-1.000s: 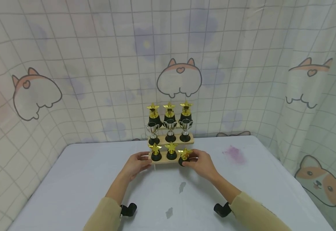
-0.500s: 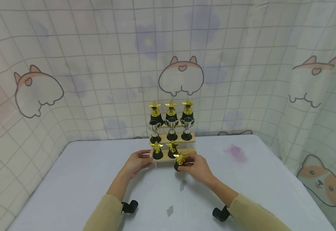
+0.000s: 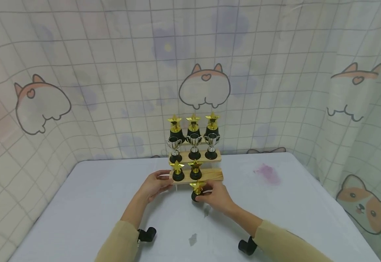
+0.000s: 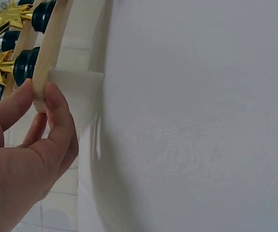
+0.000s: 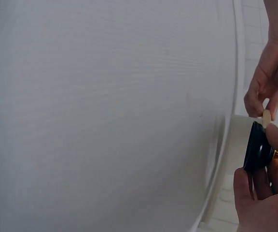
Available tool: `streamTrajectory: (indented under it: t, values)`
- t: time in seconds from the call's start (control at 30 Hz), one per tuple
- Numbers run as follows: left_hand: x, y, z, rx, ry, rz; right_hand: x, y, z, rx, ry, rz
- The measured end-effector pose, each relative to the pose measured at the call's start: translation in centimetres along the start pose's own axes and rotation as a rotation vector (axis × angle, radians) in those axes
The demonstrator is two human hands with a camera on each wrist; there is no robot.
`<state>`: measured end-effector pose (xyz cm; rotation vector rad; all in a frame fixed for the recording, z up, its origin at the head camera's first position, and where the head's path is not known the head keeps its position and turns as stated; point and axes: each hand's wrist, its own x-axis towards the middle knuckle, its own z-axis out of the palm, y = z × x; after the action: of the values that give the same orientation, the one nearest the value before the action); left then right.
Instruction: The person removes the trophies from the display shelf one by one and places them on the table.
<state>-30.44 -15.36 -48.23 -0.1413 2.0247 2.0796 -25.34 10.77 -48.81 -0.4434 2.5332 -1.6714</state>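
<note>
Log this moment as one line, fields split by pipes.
left hand: pinches left end of bottom shelf | right hand: grips gold star trophy in front of shelf | on shelf: two more star trophies upright

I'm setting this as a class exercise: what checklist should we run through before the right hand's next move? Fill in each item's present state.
1. Right hand grips the held star trophy: ok, it holds the black base.
2. Left hand steadies the bottom shelf: ok, it pinches the left end.
3. Held star trophy stands on the bottom shelf: not ok, it is held in front of it.
4. Two shelved star trophies upright: ok.
5. Those two fixed or loose: cannot tell.
6. Three silver cups upright on the middle shelf: ok.
</note>
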Motion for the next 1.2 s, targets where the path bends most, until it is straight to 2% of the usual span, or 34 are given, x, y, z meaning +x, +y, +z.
streamTrajectory:
  t: [0.57, 0.93, 1.2]
  values:
    - [0.1, 0.4, -0.1, -0.003, -0.006, -0.039, 0.7, 0.2, 2.1, -0.202, -0.050, 0.011]
    - [0.5, -0.1, 0.0, -0.009, -0.006, -0.028, 0.5, 0.0, 2.0, -0.175, -0.039, 0.048]
    - [0.5, -0.2, -0.1, 0.005, -0.001, -0.028, 0.5, -0.1, 2.5, -0.169, -0.034, 0.036]
